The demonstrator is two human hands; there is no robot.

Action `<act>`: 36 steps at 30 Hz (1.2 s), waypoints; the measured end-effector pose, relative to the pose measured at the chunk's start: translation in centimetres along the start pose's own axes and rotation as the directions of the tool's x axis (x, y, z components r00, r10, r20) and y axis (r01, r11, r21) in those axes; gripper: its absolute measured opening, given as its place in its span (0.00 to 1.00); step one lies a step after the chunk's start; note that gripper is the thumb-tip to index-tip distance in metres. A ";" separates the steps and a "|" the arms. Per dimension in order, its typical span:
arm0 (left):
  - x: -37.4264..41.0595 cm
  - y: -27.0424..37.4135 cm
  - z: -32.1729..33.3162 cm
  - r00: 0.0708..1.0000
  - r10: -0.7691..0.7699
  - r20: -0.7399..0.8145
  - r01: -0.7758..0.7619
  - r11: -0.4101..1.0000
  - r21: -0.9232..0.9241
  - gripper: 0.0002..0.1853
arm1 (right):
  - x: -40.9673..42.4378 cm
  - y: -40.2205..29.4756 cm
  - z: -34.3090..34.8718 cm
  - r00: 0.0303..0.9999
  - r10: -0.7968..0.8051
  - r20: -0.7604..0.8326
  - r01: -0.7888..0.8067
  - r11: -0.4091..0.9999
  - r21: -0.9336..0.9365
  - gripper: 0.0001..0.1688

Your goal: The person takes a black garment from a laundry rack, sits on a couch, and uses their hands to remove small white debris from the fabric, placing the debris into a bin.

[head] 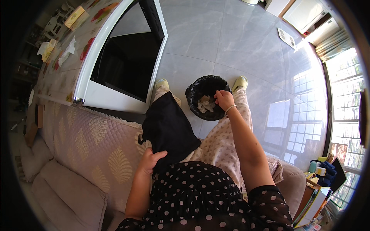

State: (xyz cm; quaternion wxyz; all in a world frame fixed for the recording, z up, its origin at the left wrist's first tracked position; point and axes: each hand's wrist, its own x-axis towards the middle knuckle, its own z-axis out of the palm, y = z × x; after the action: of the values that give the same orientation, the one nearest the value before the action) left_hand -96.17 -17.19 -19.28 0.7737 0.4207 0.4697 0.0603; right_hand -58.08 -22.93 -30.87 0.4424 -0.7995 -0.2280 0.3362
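Observation:
A black cloth garment (pixel 170 130) with a thin loop at its left edge lies spread over my left thigh. My left hand (pixel 153 158) grips its near edge, thumb on top and fingers hidden beneath. Between my feet stands a round waste bin (pixel 192 96) lined with a black plastic bag. Crumpled tissues (pixel 205 104) lie inside it. My right hand (pixel 224 99) is over the bin's right side, its fingers curled together. No object shows in those fingers, though their undersides are hidden.
I sit on a sofa with a quilted leaf-pattern cover (pixel 101 135) and cushions (pixel 69 184). A white table with a dark glass panel (pixel 127 63) stands ahead to the left, bearing tissue packs (pixel 75 18). A white scale (pixel 286 38) lies on the tiled floor (pixel 190 34). Books and bags (pixel 321 179) crowd the right.

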 end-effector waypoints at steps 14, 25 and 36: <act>-1.0 0.4 0.6 0.998 0.066 0.001 -0.066 0.997 -0.034 0.17 | -10.0 -1.7 4.3 0.923 -0.152 0.353 0.037 0.949 0.313 0.14; -2.3 3.2 -1.0 0.948 0.313 0.047 -0.298 0.933 -0.203 0.19 | -12.3 -8.4 8.6 0.890 -0.370 0.266 0.132 0.769 0.625 0.09; -2.0 0.8 -1.0 0.954 0.264 0.140 -0.254 0.963 -0.085 0.12 | -9.7 -10.0 11.1 0.924 -0.381 0.030 0.382 0.923 -0.037 0.18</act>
State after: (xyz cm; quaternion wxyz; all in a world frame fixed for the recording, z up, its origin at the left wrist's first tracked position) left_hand -97.85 -17.10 -17.56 0.8058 0.4562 0.3486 0.1451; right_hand -73.42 -18.13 -23.24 0.4798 -0.7453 -0.3912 0.2474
